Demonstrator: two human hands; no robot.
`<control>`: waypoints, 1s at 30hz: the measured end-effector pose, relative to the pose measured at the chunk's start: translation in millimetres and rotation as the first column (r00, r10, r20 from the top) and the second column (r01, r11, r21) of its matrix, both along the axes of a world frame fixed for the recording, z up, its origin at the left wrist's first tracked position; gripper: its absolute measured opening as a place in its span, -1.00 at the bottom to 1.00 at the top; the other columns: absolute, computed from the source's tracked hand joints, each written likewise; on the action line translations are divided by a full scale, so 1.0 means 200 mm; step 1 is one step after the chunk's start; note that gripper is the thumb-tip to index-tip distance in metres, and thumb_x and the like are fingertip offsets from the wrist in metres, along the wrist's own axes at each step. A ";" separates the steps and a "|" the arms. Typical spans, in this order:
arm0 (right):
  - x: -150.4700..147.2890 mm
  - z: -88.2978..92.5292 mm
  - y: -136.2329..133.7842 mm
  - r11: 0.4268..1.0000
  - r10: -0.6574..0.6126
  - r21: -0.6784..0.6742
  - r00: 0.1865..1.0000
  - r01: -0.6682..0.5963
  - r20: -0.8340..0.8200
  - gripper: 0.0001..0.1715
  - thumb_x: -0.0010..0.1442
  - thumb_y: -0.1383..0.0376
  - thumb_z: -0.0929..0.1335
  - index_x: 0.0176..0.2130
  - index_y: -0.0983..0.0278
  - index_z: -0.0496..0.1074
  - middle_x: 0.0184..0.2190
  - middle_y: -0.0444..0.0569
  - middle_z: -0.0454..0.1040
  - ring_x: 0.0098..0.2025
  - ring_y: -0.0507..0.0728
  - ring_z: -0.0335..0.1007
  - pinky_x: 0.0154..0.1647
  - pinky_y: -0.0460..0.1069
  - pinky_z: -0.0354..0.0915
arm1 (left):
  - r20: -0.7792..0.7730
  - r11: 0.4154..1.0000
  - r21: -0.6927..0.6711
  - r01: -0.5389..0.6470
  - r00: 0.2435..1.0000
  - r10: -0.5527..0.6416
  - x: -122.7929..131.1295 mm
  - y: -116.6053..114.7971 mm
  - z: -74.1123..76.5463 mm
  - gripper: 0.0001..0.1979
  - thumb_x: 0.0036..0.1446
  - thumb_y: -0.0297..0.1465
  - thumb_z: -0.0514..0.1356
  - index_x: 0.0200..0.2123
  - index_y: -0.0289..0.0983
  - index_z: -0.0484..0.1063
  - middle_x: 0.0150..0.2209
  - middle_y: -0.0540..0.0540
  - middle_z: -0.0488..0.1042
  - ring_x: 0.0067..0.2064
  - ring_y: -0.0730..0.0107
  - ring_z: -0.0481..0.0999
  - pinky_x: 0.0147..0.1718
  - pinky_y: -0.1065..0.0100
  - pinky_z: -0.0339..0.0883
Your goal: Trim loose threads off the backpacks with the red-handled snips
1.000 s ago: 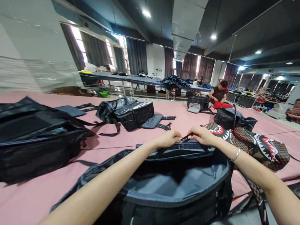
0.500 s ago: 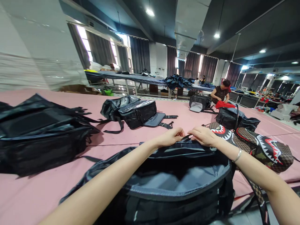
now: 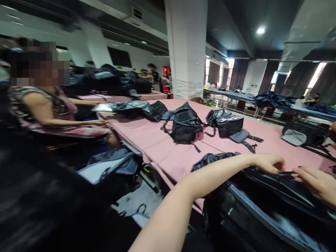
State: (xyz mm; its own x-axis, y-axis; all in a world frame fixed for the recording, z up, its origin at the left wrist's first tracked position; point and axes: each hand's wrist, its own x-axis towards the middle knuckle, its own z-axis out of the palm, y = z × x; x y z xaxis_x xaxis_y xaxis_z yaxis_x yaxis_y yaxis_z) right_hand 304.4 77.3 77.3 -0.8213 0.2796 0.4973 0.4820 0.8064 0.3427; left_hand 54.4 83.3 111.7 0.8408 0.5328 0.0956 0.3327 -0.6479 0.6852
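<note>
Right now both hands pinch the top edge of a black bag (image 3: 262, 210) on the pink table (image 3: 157, 140). The left hand (image 3: 270, 162) is curled tight on the edge, and the right hand (image 3: 315, 183) grips it just beside. More bags (image 3: 185, 126) lie well past the hands, and a seated person (image 3: 44, 108) works far off to the left.

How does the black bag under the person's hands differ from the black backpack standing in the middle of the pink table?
The near bag lies open, its grey lining showing, with the left hand and right hand pinching its top edge. The middle backpack stands apart on the pink table, untouched and apparently closed, its straps trailing. The near bag fills the foreground; the middle backpack looks smaller, being farther off. Both are black.
</note>
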 end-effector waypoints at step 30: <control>0.03 0.14 -0.14 0.834 -0.424 -0.497 0.855 0.240 -0.299 -0.65 0.08 0.13 0.36 -0.17 0.28 0.39 -0.26 0.00 0.46 -0.24 0.13 0.36 -0.22 -0.02 0.24 | 0.052 0.879 0.471 -0.079 0.997 0.061 -0.01 0.04 0.01 -0.78 0.12 -0.33 0.01 -0.33 -0.29 0.40 -0.31 -0.11 0.46 -0.24 0.34 0.39 -0.18 0.33 0.24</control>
